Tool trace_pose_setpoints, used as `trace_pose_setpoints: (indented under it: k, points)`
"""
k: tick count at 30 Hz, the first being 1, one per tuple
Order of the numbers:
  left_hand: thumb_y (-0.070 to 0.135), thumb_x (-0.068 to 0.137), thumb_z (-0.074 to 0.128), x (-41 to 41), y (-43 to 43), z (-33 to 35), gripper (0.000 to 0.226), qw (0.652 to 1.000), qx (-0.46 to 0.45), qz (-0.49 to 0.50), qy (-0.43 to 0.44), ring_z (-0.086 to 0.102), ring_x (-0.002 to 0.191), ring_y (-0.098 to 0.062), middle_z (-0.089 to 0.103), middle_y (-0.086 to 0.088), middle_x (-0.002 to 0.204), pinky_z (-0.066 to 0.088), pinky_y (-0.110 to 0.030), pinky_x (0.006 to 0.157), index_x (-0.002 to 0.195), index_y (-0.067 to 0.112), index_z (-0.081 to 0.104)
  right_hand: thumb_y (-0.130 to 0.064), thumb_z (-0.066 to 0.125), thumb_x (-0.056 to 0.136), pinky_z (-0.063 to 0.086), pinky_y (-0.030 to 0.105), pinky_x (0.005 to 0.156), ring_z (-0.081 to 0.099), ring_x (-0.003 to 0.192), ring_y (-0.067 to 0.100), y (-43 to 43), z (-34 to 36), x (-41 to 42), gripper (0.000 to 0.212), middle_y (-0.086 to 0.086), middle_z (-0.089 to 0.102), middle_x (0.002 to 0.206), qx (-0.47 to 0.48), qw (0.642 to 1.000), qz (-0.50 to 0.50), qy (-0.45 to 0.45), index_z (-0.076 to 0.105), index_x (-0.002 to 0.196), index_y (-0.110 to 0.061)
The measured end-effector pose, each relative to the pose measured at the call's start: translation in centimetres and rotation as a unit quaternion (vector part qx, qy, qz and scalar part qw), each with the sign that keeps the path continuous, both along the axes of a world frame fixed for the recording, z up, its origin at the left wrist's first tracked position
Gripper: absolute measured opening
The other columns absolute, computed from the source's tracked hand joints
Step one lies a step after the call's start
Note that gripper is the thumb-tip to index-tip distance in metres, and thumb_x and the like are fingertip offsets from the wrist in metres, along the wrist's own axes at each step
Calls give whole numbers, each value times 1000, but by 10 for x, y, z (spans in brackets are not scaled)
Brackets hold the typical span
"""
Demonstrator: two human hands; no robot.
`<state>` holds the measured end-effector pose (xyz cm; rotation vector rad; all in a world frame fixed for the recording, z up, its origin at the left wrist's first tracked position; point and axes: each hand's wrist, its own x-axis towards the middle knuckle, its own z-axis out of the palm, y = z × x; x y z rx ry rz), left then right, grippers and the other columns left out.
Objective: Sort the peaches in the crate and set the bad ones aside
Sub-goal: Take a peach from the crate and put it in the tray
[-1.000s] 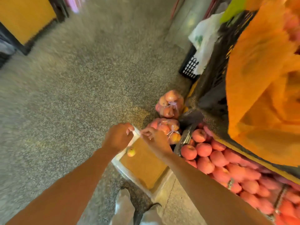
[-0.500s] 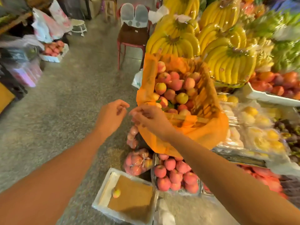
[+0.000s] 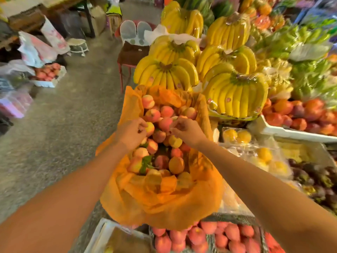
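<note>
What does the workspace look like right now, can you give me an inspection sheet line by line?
Surface: grey speckled floor; fruit stall to the right.
Job's things: peaches piled in a crate lined with orange plastic; white tray at the bottom edge.
Clutter: red fruit below the crate; bags and a box of fruit at the left.
Hands: left hand touching a peach; right hand curled over the pile, grip unclear.
Cables: nothing seen.
Surroundings: banana bunches, a chair, more fruit displays.
</note>
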<state>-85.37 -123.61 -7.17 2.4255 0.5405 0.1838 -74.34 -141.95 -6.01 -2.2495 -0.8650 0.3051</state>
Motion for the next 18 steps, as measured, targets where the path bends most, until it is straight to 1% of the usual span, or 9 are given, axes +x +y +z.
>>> trace_pose_setpoints:
  k: [2, 4, 6, 8, 11, 13, 15, 17, 18]
  points:
    - [20, 86, 60, 26, 1, -6, 21, 999, 28, 3, 33, 59, 103, -22, 67, -1, 105, 48, -39, 86, 107, 20, 64, -20, 65, 85, 51, 46, 76, 63, 82, 28, 3, -9, 29, 17, 12, 69, 89, -24, 1000, 1, -15, 67, 96, -7]
    - [25, 86, 62, 45, 3, -11, 29, 996, 62, -1, 59, 55, 111, -25, 65, -3, 115, 43, -42, 95, 115, 20, 60, -21, 65, 84, 50, 44, 78, 62, 88, 27, 10, -16, 52, 21, 9, 68, 94, -48, 998, 11, -29, 65, 101, -10]
    - [28, 88, 60, 60, 4, -16, 38, 992, 99, 4, 79, 50, 116, -29, 61, -6, 122, 40, -42, 96, 123, 16, 55, -25, 66, 83, 46, 43, 83, 58, 98, 30, 18, -25, 70, 26, 8, 66, 102, -77, 995, 20, -61, 62, 106, -13]
    - [29, 89, 57, 72, 5, -21, 44, 988, 117, 14, 103, 45, 119, -32, 57, -9, 125, 39, -41, 94, 129, 13, 49, -32, 65, 84, 40, 44, 91, 52, 110, 29, 28, -31, 83, 37, 6, 62, 115, -116, 989, 28, -83, 58, 117, -16]
    - [28, 89, 57, 89, 9, -32, 49, 988, 95, 19, 122, 43, 120, -32, 50, -13, 129, 37, -40, 96, 132, 9, 42, -44, 67, 83, 30, 46, 99, 44, 122, 30, 43, -40, 95, 60, 6, 54, 129, -193, 975, 65, -86, 46, 134, -19]
    - [25, 89, 58, 100, 10, -39, 53, 989, 90, 14, 120, 42, 122, -33, 47, -15, 131, 35, -39, 99, 135, 6, 39, -51, 68, 80, 27, 49, 103, 42, 126, 30, 50, -48, 101, 76, 7, 50, 133, -252, 959, 94, -86, 37, 142, -19]
    - [22, 87, 60, 112, 10, -44, 58, 989, 88, 18, 119, 42, 123, -35, 45, -18, 133, 33, -40, 102, 138, 5, 36, -55, 69, 77, 26, 50, 105, 41, 128, 30, 53, -55, 106, 87, 7, 48, 136, -290, 944, 116, -105, 30, 147, -22]
    - [21, 86, 62, 125, 11, -48, 62, 988, 89, 27, 122, 41, 123, -37, 45, -19, 132, 34, -41, 103, 139, 5, 34, -58, 69, 76, 25, 50, 106, 40, 129, 29, 56, -60, 110, 91, 6, 48, 138, -313, 930, 131, -141, 27, 149, -24]
    - [21, 86, 63, 131, 12, -50, 63, 988, 92, 32, 123, 42, 122, -38, 45, -20, 132, 34, -42, 103, 139, 5, 33, -57, 69, 76, 24, 50, 106, 40, 129, 29, 57, -62, 112, 89, 6, 49, 138, -317, 925, 135, -159, 29, 148, -23]
